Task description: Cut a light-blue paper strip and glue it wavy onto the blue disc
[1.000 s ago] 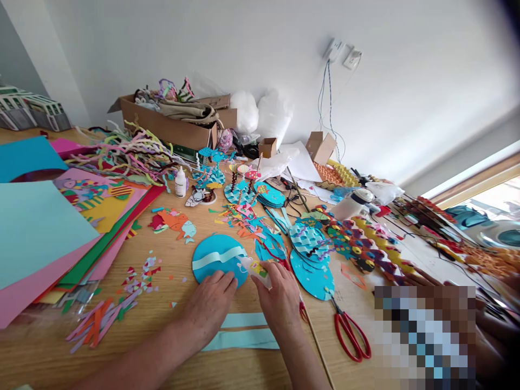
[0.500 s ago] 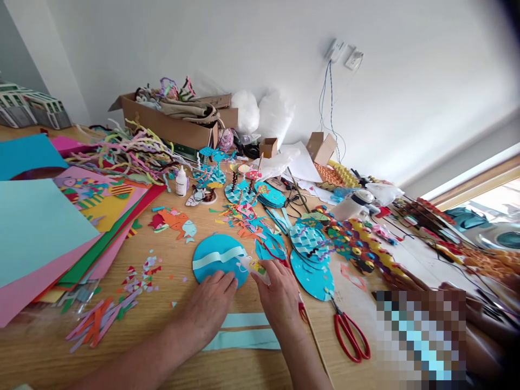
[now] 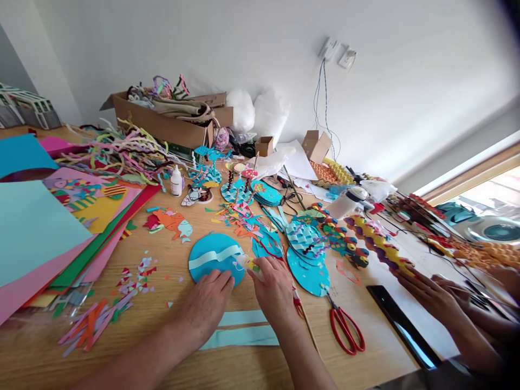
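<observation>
A round blue paper disc lies on the table with a pale blue wavy strip across it. My left hand rests on the disc's near edge, fingers stretched out and lying flat. In my right hand is a small glue bottle, closed in the fingers and tilted so its tip points at the disc's right edge by the strip's end. Part of the bottle is hidden by the fingers. Below my hands lie light blue paper strips.
Red-handled scissors, a thin stick and a stack of blue discs lie to the right. Coloured paper sheets cover the left. A white glue bottle stands behind. Another person's hand is at far right, near a black phone.
The view has shifted slightly. My hands keep almost the same place on and beside the disc. The black phone and the other person's hand now show clearly at right.
</observation>
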Tool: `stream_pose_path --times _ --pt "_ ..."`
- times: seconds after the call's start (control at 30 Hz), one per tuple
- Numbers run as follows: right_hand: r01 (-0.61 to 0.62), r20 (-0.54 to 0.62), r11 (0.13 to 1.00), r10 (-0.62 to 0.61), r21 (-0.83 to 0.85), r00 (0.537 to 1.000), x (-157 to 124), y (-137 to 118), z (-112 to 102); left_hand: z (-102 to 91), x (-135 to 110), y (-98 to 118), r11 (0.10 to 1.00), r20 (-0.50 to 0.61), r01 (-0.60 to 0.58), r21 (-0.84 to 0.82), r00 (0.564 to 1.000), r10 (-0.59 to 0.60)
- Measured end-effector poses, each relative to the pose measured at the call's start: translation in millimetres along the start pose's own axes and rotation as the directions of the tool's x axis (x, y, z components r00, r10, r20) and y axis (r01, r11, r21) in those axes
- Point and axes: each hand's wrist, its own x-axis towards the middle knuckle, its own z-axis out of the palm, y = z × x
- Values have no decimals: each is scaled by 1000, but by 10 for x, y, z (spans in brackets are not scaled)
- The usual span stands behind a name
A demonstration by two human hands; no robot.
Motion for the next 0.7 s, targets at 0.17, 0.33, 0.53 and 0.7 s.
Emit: stream_pose_path --times 0.17,0.33,0.53,0.7 --pt "14 7 999 -14 -30 1000 22 -18 -33 5 -5 -9 1000 -5 -13 2 1000 13" --pt "1 30 999 0 -35 1000 19 -24 -46 39 -6 -20 1000 -33 -14 16 999 15" --pt "-71 31 997 71 -5 997 -58 -3 -56 100 -13 -38 998 -68 -32 48 997 35" --pt "-107 20 994 107 26 994 -119 3 -31 175 -14 -56 996 -104 -26 83 994 34"
